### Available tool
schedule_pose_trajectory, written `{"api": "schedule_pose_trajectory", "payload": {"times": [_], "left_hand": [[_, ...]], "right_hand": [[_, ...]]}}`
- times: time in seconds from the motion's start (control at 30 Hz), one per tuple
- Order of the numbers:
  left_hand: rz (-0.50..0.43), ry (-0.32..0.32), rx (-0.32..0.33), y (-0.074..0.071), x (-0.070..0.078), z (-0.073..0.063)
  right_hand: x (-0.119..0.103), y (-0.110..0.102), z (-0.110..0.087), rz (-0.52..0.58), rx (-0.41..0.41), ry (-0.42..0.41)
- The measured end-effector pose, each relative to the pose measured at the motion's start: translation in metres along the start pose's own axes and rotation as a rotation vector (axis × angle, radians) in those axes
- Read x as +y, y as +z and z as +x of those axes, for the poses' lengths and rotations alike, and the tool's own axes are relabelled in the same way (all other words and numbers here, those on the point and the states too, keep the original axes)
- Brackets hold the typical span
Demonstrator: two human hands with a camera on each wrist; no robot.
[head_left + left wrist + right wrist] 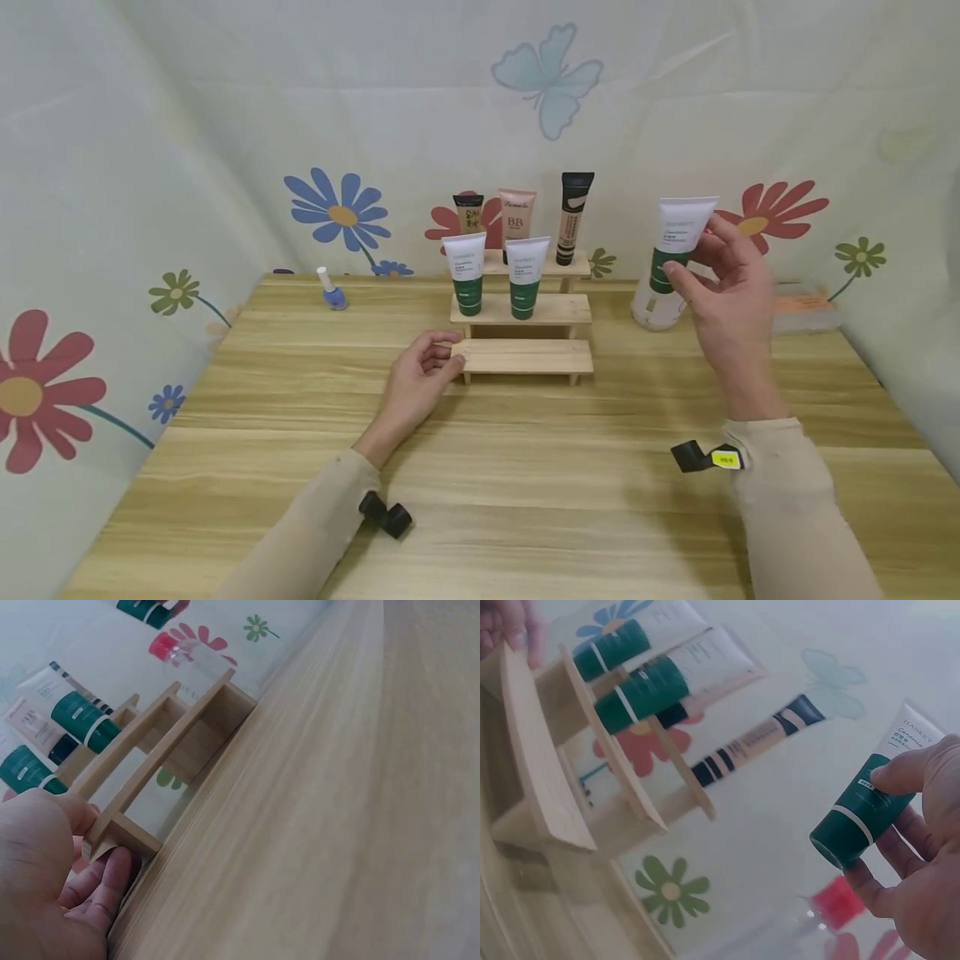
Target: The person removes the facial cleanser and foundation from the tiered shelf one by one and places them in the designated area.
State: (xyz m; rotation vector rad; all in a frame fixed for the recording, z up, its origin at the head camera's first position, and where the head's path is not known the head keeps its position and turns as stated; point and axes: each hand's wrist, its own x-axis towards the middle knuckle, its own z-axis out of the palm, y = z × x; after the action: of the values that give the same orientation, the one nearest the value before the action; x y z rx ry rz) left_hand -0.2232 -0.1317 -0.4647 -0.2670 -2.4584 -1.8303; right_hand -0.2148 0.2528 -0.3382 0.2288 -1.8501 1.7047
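My left hand (416,377) grips the left end of the lowest step of a three-step wooden display stand (525,357), thumb above and fingers below. Raised at the right, my right hand (731,308) holds a white-and-green squeeze tube (877,791) upright between thumb and fingers, clear of the table. Two matching tubes (467,279) stand on the middle step. On the top step are a gold tube with a black cap end (469,212), a pink BB cream tube (517,212) and a black-and-beige tube (573,221). The lowest step bears nothing.
Behind the held tube stands a clear bottle with a red cap (161,645). A blue nail polish bottle (334,297) is at the back left of the wooden table (480,500). A pale, flat object with an orange top (806,310) lies back right, before a flowered curtain.
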Motion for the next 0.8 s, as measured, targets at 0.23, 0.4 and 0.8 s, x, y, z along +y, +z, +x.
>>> {"api": "schedule_pose_trajectory", "payload": {"times": [0.23,0.4,0.8], "left_hand": [[0.016,0.005,0.002,0.001,-0.002,0.0],[0.019,0.0,-0.005,-0.001,-0.003,0.0],[0.029,0.015,-0.025,-0.002,0.0,0.0]], "right_hand": [[-0.01,-0.043,0.002,0.03,0.126,0.013],[-0.023,-0.065,-0.001,-0.029,0.216,-0.03],[-0.033,-0.11,-0.011,-0.193,0.34,0.073]]}}
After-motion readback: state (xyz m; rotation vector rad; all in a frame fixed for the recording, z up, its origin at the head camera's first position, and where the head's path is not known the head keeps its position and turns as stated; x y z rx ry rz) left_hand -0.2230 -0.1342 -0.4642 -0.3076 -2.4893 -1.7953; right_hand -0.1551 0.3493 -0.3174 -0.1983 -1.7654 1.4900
